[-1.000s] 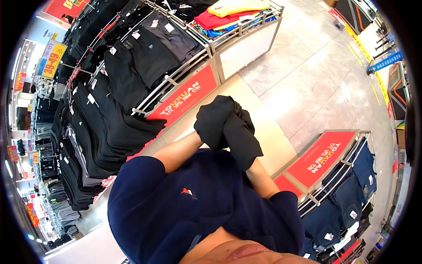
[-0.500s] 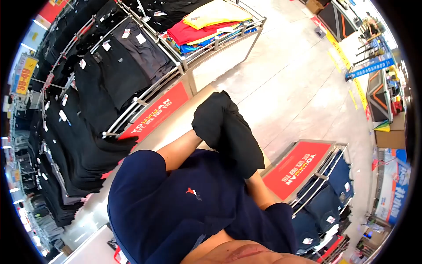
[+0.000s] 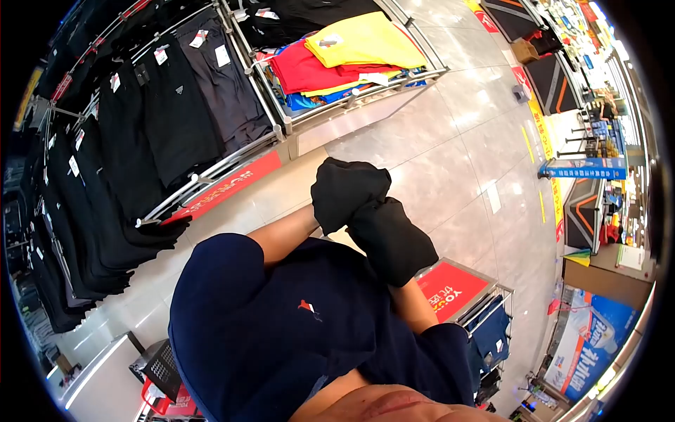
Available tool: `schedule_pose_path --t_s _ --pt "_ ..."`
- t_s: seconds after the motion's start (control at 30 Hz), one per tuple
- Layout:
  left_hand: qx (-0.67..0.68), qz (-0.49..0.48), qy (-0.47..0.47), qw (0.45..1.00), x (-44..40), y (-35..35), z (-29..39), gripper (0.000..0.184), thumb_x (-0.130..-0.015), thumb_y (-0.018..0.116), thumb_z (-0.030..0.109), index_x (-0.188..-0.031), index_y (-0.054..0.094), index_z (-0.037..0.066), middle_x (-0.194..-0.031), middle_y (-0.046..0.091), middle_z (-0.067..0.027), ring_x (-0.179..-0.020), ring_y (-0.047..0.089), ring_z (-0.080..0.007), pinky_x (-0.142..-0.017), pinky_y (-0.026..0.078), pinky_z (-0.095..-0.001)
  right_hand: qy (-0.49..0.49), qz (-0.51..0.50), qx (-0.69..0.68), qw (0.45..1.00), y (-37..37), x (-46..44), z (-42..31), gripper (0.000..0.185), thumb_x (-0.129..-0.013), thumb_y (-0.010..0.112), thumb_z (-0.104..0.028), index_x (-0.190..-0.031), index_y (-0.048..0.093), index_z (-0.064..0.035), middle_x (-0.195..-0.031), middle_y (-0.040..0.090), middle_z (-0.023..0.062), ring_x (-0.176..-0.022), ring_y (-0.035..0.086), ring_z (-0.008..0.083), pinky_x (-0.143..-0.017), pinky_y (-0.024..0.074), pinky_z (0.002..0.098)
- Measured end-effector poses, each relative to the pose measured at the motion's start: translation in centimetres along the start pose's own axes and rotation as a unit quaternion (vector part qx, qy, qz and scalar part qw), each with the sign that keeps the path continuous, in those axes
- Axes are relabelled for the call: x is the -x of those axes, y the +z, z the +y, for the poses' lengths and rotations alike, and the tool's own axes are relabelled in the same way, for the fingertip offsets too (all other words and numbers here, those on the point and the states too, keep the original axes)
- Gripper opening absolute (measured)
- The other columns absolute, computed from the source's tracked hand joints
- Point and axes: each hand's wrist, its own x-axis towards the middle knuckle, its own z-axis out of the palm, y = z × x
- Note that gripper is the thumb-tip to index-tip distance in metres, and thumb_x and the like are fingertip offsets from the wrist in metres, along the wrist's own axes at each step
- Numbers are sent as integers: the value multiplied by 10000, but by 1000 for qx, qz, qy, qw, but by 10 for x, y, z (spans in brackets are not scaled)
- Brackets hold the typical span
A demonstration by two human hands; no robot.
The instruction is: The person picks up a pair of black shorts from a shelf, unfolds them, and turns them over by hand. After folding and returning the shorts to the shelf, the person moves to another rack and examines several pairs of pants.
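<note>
A black cloth garment (image 3: 395, 239) is bunched in front of my chest in two rounded lobes that meet in the middle. My left forearm (image 3: 290, 233) goes into the upper left lobe, and my left hand is hidden by the cloth. From below, my right forearm (image 3: 413, 304) enters the lower right lobe, which covers my right hand too. The fingers of both hands are out of sight, so their grip cannot be made out. What kind of garment it is does not show.
On the left, a metal rack (image 3: 211, 169) carries black trousers (image 3: 179, 119) with white tags. Folded yellow shorts (image 3: 365, 39) and red clothing (image 3: 302, 67) lie in a bin behind. A low rack with a red sign (image 3: 453, 285) stands close to my right arm.
The garment has gone from a longer, stretched shape to two bunched lobes. The lower right part has shifted slightly right. My view has turned, with the low rack now further down.
</note>
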Motion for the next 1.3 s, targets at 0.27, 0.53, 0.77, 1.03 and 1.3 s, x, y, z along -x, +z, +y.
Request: schedule_pose_path --t_s 0.27,0.53,0.77,1.03,1.3 --pt "-79 73 133 985 -40 -76 27 116 -653 668 139 -696 566 105 -681 569 -64 -614 601 -238 -558 469 -313 -109 50 -107 987 7 -56 19 42 -782 629 -127 -787 652 -92 -725 635 100 -698 638 305 -656 456 414" --pt "-102 157 121 975 -34 -100 20 106 -674 673 148 -697 575 115 -680 575 -56 -621 612 -249 -559 473 -334 -100 -104 -81 986 -9 -107 2 53 -795 645 -141 -795 690 -114 -754 675 97 -720 668 289 -651 481 411" --pt "-288 191 -8 938 -16 -124 37 135 -724 687 261 -771 603 167 -682 589 -74 -668 660 -251 -538 457 -403 -186 -202 -98 957 -9 -138 2 102 -826 669 -176 -830 760 -131 -824 729 88 -755 701 278 -687 526 398" --pt "-303 258 -40 916 2 -137 57 204 -730 709 229 -872 646 96 -846 654 -134 -826 670 -333 -652 517 -423 -435 -192 -278 834 48 -167 63 272 -845 717 -154 -1108 724 -88 -1070 725 133 -952 687 323 -819 531 410" --pt "-248 351 -145 891 18 -101 102 225 -759 705 201 -940 656 77 -904 667 -145 -880 670 -333 -714 518 -416 -155 -570 -452 668 78 -176 200 383 -989 626 -317 -1191 664 6 -1069 728 93 -986 682 248 -899 529 397"
